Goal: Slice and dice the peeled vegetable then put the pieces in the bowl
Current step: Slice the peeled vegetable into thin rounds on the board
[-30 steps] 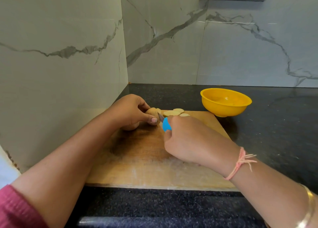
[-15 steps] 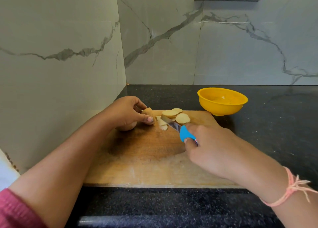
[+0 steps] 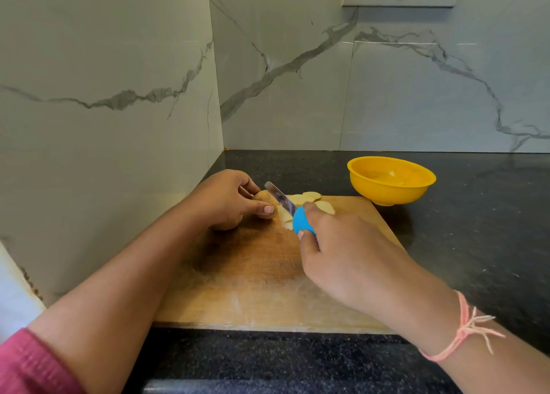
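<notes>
Dark speckled counter (image 3: pixel 446 244) in a marble-tiled corner, with a wooden cutting board (image 3: pixel 253 274) laid across the lower middle of the frame. The peeled vegetable (image 3: pixel 263 197) is pinned at the board's far edge, left of centre, by the left hand (image 3: pixel 226 200), fingers (image 3: pixel 256 206) curled round it. The knife (image 3: pixel 281 198) is gripped by its blue handle in the right hand (image 3: pixel 342 253), blade just beside the cut face. Probably firm but wet and slippery, so it's best held well back from the blade. Cut slices (image 3: pixel 309 198) are piled right of the knife. The yellow bowl (image 3: pixel 387 192) is parked upper right, and the way to it looks open.
</notes>
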A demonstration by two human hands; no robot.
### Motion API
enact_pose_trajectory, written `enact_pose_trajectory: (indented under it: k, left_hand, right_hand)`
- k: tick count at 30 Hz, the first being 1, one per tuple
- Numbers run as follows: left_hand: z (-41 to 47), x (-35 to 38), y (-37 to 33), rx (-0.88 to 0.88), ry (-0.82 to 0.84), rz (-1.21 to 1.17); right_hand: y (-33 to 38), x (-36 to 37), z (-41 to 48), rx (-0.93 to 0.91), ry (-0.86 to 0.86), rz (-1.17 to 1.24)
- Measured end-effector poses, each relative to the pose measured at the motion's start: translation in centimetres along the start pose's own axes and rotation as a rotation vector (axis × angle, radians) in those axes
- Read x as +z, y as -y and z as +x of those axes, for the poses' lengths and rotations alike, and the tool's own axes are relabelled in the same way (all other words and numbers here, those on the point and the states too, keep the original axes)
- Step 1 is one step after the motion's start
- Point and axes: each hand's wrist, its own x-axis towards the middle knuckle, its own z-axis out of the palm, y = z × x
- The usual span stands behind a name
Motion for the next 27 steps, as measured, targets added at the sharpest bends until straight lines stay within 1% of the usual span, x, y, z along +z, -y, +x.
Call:
enact_pose_trajectory:
  k: [5,10,13,17,19,27]
  left_hand:
    - [-0.1,0.0,-0.1,-0.006,-0.012,-0.029]
    - [-0.1,0.0,-0.3,-0.013,-0.023,-0.052]
    - [-0.2,0.0,-0.3,-0.010,-0.020,-0.049]
    - [-0.2,0.0,-0.5,-0.005,-0.025,-0.037]
    - [-0.2,0.1,-0.5,-0.009,-0.032,-0.032]
    - [-0.2,0.1,-0.4,-0.006,-0.016,-0.029]
  right_hand:
    - [0.6,-0.2,0.9,0.023,0.072,0.004]
    - [1.0,-0.4,2.1,0.020,0.126,-0.044]
    - [1.3,-0.8,2.9,0.017,0.170,-0.012]
    - [1.7,-0.5,4.4,0.023,0.175,0.013]
    - [1.7,-0.1,4.7,0.019,0.150,0.006]
    - [0.9,1.2,2.9,-0.010,0.109,-0.070]
